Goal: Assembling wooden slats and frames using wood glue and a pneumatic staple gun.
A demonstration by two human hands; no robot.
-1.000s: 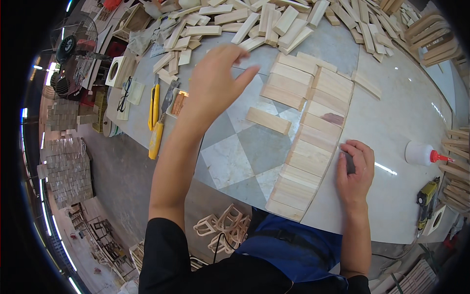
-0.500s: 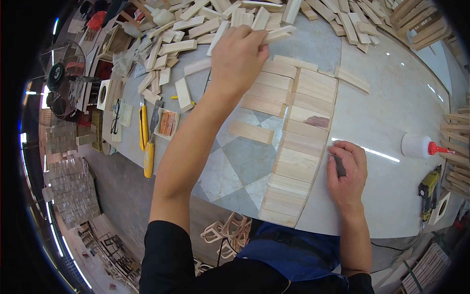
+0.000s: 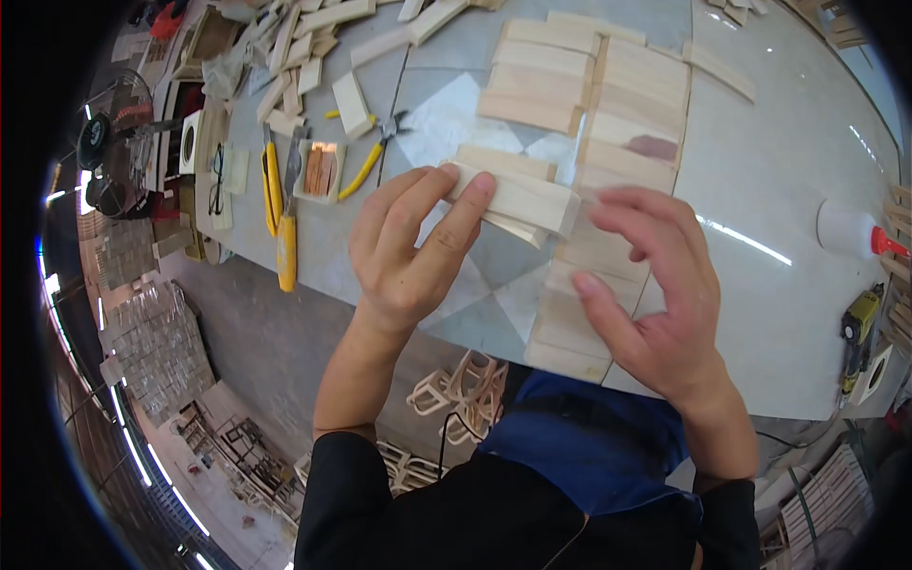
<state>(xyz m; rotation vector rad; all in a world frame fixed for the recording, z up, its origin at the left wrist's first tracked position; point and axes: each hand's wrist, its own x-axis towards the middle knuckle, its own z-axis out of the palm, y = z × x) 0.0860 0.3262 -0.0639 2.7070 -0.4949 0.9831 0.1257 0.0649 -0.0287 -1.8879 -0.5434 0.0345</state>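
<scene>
My left hand grips a pale wooden block between thumb and fingers, above the tabletop. Under it shows the edge of a second wooden piece; whether that is also held I cannot tell. Just behind lies a loose wooden block. My right hand is open, thumb and fingers apart, close to the held block's right end. It hovers over a long column of flat wooden blocks laid side by side, one with a dark reddish patch. A shorter column adjoins it on the left.
Scattered wooden blocks lie at the far left. Near them are yellow-handled pliers, yellow cutters and a small box of brownish strips. At right stand a white glue bottle and a yellow-green power tool.
My left hand has come back from the far pile with a wooden block. My right hand has lifted, moved toward it and spread its fingers; the dark grey piece it held no longer shows.
</scene>
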